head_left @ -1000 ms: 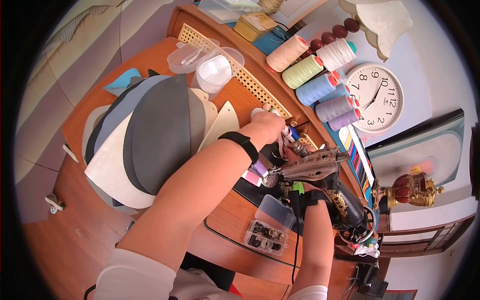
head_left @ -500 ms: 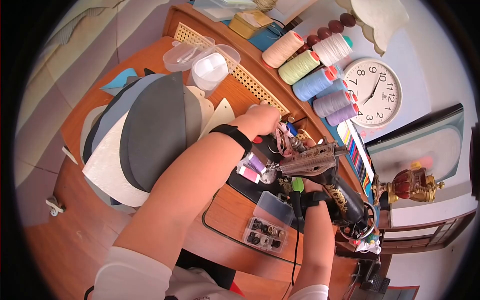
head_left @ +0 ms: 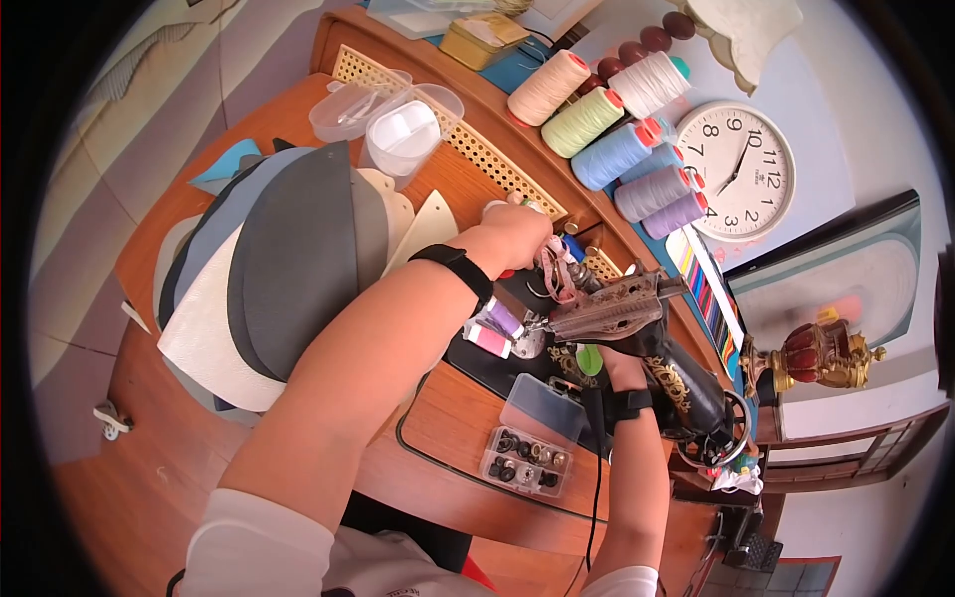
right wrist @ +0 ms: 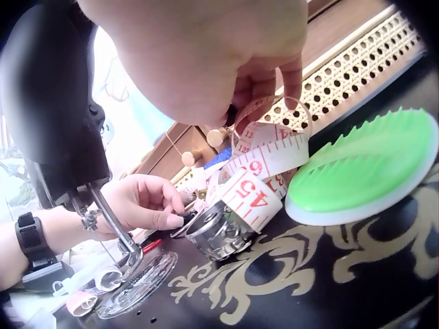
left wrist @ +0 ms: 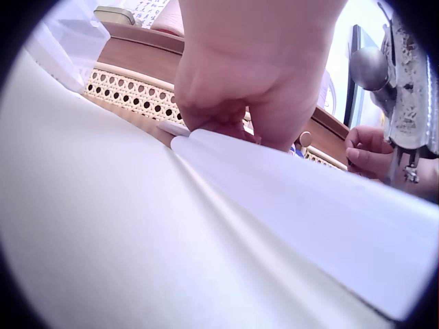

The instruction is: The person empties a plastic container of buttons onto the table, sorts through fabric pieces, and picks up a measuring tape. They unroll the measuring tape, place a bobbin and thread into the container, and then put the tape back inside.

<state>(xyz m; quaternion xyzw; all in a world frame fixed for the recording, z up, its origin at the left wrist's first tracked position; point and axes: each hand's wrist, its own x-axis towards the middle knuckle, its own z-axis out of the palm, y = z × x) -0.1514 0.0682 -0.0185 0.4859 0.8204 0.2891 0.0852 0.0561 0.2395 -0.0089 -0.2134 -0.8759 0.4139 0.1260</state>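
Observation:
My left hand is beyond the sewing machine's needle end, fingers curled down. In the right wrist view, the left thumb and finger pinch a small dark piece beside a shiny metal ring. My right hand reaches behind the black sewing machine, its curled fingers among loops of a white tape measure with red numbers. A dark bit shows between those fingers; I cannot tell what it is. Next to the tape lies a green oval with a spiky edge.
Purple thread and pink thread lie by the needle plate. Nearer stands an opened clear box of small metal and black parts. Stacked grey and white panels cover the left side. Thread cones line the back shelf.
The head view has shifted slightly. My left hand has drawn a little away from the tape measure and the spools, which show more fully; the green oval is also less covered.

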